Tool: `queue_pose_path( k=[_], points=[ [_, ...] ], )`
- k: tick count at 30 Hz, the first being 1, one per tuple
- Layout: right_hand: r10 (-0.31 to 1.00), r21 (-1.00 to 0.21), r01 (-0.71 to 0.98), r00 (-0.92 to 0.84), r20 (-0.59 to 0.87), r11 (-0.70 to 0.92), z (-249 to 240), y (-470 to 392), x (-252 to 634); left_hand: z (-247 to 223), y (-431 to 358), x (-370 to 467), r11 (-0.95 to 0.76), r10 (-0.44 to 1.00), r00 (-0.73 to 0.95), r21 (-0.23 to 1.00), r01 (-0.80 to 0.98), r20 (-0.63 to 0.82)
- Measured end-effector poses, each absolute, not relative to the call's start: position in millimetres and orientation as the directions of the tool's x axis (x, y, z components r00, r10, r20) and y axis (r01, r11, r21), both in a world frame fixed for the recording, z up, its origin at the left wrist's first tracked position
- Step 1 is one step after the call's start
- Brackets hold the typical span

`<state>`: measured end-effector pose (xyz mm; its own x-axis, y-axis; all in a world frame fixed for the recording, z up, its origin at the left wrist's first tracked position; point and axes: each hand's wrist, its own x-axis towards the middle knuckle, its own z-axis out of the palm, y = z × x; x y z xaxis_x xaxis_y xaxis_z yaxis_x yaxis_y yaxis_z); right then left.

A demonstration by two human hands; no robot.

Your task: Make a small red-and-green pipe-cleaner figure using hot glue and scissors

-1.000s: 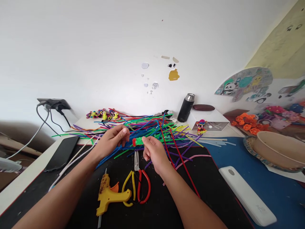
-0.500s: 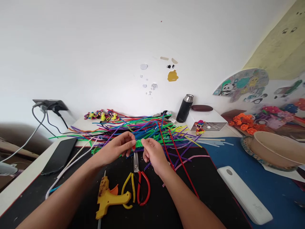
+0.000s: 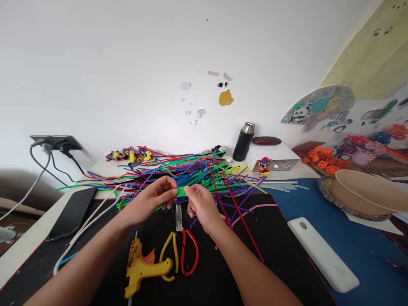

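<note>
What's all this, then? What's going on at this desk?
A person is holding a small green fuzzy piece between the fingertips of the left hand and right hand. Behind the hands lies a heap of colourful pipe cleaners. Nearer the person, a yellow glue gun and scissors lie on the black mat, neither in hand.

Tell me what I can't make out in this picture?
All in the head view:
- Small fuzzy green-and-red piece: its ends, largely covered by the left hand and right hand.
- Round tan bowl: right side, cut off by the right edge.
- Pale glue stick in the yellow plastic glue gun: lower end, cut off below.
- Long white rounded case: marking, too small and faint.
</note>
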<state>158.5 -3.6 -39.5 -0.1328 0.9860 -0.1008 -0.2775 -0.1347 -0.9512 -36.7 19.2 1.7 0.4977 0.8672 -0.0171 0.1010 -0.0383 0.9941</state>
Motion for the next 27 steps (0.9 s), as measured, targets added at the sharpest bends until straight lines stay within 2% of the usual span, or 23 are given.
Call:
queue_pose_path(
  k=[5,8,11,20,27],
  points=[
    [0.988,-0.932,-0.335,-0.114,-0.102,-0.135,-41.1,-3.5,157.7,0.5,15.1,-33.7,-0.103,0.852,0.520,0.994,0.038,0.068],
    [0.985,-0.925,-0.350,-0.135,-0.106,-0.148,-42.9,-3.7,156.0,-2.8,13.3,-31.0,-0.140,0.886,0.454,0.988,0.059,0.098],
    [0.981,-0.921,-0.356,-0.159,-0.110,-0.161,-42.5,-4.4,155.3,-7.1,13.6,-28.9,-0.155,0.911,0.398,0.984,0.084,0.109],
    [0.977,-0.917,-0.365,-0.190,-0.097,-0.162,-37.7,-7.8,155.6,-5.7,12.9,-22.2,-0.119,0.926,0.365,0.992,0.043,0.096],
    [0.970,-0.930,-0.320,-0.213,-0.114,-0.179,-41.7,-5.6,156.4,2.8,22.2,-34.7,-0.178,0.965,0.207,0.982,0.068,0.161]
  ],
)
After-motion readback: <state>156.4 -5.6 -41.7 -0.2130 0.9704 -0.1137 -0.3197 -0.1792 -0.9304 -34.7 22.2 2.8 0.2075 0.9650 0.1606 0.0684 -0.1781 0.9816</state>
